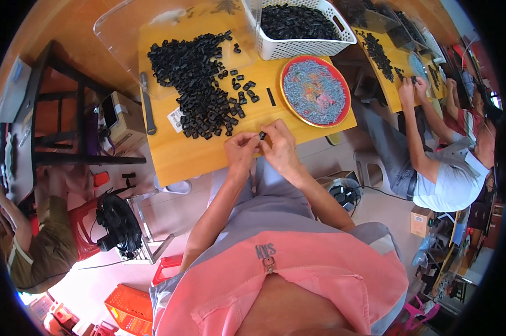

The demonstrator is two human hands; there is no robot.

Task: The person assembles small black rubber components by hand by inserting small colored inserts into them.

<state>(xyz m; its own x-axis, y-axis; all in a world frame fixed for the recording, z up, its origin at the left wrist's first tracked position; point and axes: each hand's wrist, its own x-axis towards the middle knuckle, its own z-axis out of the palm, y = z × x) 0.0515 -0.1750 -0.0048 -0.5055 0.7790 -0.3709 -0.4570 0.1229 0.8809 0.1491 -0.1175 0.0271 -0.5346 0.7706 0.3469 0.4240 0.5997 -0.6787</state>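
Both my hands meet above the near edge of the yellow table (202, 157). Between the fingertips of my right hand (281, 147) is a small black plastic part (262, 135). My left hand (243, 150) is pinched close against it; its fingertips touch or nearly touch the part, and whether they grip anything else is hidden. Ahead and to the left lies a large heap of similar black plastic parts (191, 78), with several loose ones at its right side. A red round tray (287, 106) full of small grey metal pins or screws stands to the right of my hands.
A white perforated basket (298, 50) of black parts stands at the far right. A dark-handled tool (148, 109) lies along the left edge, and a black strip (271, 97) near the tray. Co-workers sit to the right (449, 173) and left (40, 241). An orange crate (130, 308) is on the floor.
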